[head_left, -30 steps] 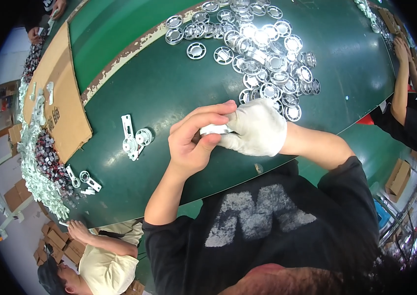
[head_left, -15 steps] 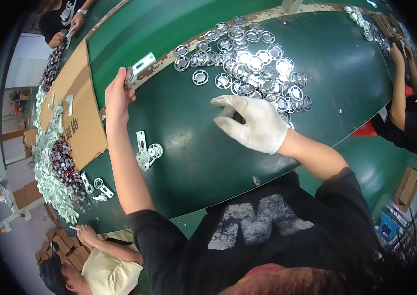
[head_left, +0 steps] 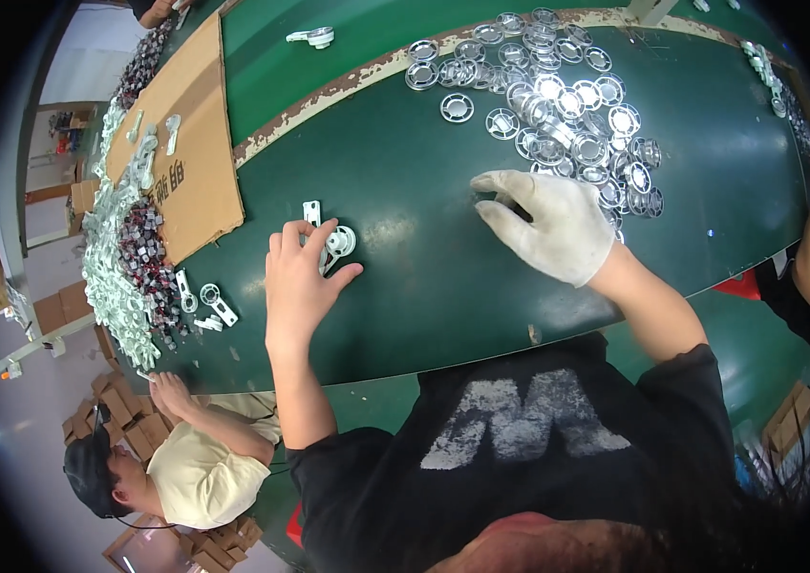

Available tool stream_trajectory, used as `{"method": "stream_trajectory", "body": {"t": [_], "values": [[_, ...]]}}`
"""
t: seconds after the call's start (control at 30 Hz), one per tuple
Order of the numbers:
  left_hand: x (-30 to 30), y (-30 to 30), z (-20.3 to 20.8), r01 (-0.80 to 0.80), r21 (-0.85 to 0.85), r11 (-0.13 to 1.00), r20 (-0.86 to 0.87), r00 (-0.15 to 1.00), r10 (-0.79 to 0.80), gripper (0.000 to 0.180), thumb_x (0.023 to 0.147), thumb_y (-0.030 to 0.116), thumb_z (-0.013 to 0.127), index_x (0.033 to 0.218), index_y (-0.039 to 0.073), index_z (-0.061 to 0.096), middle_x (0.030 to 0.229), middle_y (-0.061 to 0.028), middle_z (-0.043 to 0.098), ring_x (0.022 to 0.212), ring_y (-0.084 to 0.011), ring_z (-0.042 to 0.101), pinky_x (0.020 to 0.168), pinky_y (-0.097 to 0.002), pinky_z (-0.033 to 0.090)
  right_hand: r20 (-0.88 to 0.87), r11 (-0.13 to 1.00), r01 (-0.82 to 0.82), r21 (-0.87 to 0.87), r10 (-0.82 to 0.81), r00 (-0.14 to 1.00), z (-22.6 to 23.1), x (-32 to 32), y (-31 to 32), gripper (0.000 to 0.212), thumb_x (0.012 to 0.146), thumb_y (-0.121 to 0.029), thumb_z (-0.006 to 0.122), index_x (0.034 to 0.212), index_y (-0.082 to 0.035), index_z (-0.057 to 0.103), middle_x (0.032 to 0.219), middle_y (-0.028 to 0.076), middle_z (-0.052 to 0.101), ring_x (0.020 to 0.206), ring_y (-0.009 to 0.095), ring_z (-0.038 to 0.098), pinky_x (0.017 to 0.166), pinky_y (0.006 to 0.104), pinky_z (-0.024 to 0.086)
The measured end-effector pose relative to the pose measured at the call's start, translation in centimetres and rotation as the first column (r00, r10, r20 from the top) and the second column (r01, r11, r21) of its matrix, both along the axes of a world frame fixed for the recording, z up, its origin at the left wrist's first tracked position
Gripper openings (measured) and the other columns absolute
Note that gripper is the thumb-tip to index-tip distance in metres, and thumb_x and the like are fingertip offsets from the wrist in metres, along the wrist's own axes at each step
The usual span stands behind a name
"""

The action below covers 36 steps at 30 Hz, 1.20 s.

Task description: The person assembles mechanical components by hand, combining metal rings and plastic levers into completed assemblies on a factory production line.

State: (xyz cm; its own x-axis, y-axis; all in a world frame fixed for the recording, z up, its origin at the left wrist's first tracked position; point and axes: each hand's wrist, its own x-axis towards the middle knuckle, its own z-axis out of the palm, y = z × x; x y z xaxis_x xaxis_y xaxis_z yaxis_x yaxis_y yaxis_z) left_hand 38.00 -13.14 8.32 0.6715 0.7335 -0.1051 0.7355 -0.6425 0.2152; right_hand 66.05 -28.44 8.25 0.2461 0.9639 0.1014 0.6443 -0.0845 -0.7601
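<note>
Parts [head_left: 339,242] are lying by spread L hand [head_left: 298,282] (pinching just 1's prob. best); R hand [head_left: 560,227] is hanging spread too.

Reaching both forearms [head_left: 649,301] across the near edge of the table [head_left: 415,315], spreading the bare left hand [head_left: 300,285], thumb outstretched, and cupping the gloved right hand [head_left: 555,227], thumb parted from fingers.

An assembly workshop, shown by co-workers [head_left: 206,468] around a green worktable [head_left: 424,306] heaped with shiny discs [head_left: 590,149].
</note>
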Motion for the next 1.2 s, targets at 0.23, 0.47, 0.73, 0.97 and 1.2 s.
{"method": "stream_trajectory", "body": {"t": [0.23, 0.47, 0.73, 0.97, 1.2], "values": [[0.9, -0.6, 0.5, 0.017, 0.007, 1.0, 0.289, 0.957, -0.018, 0.042, 0.073, 0.013, 0.085, 0.112, 0.01, 0.07, 0.098, -0.0055, 0.059, 0.095, -0.0244, 0.057, 0.095, -0.0396, 0.041, -0.164, 0.99, -0.11, -0.088, 0.094, 0.982, -0.6, -0.8, -0.1, 0.028, 0.092, -0.022, 0.069, 0.115, -0.007, 0.072, 0.096, 0.014, 0.075, 0.086, 0.028, 0.074, 0.08, 0.0369, 0.058], [7.6, -2.6, -0.3, 0.477, -0.47, 0.743, 0.743, 0.668, 0.041, 0.05, 0.078, 0.006, 0.079, 0.124, 0.001, 0.059, 0.096, -0.006, 0.069, 0.08, -0.0133, 0.06, 0.073, -0.0283, 0.05, 0.129, 0.948, -0.198, 0.249, 0.17, 0.977, -0.8, -0.6, 0.6, 0.057, 0.085, -0.032, 0.076, 0.132, -0.005, 0.058, 0.114, 0.016, 0.069, 0.111, 0.035, 0.066, 0.095, 0.0423, 0.054], [15.7, 0.0, -5.6, 0.167, 0.155, 0.974, 0.321, 0.924, -0.209, 0.048, 0.093, 0.026, 0.068, 0.139, 0.017, 0.058, 0.097, -0.0068, 0.058, 0.087, -0.0273, 0.062, 0.073, -0.0389, 0.052, -0.119, 0.947, 0.312, 0.078, -0.302, 0.946, -1.0, 2.7, 1.4, 0.05, 0.088, -0.038, 0.074, 0.128, -0.011, 0.064, 0.1, 0.016, 0.074, 0.088, 0.032, 0.073, 0.08, 0.0396, 0.057], [14.0, -1.3, -6.4, 0.136, 0.23, 0.964, 0.389, 0.895, -0.219, 0.034, 0.077, 0.033, 0.085, 0.098, 0.014, 0.066, 0.095, -0.0034, 0.058, 0.083, -0.0241, 0.06, 0.068, -0.0382, 0.051, -0.129, 0.947, 0.316, -0.057, -0.321, 0.938, 0.7, 2.4, 0.6, 0.055, 0.089, -0.038, 0.073, 0.132, -0.005, 0.062, 0.099, 0.015, 0.073, 0.089, 0.029, 0.072, 0.079, 0.0388, 0.057], [11.2, -1.1, -6.1, 0.24, 0.011, 0.971, 0.761, 0.627, -0.164, 0.031, 0.073, -0.001, 0.082, 0.099, 0.004, 0.066, 0.115, -0.0131, 0.07, 0.098, -0.0259, 0.068, 0.082, -0.0357, 0.057, 0.241, 0.969, 0.195, -0.154, -0.155, 0.958, 0.2, 2.4, 0.7, 0.034, 0.088, -0.035, 0.071, 0.112, -0.011, 0.072, 0.083, 0.015, 0.072, 0.077, 0.034, 0.072, 0.07, 0.0428, 0.057]]}}
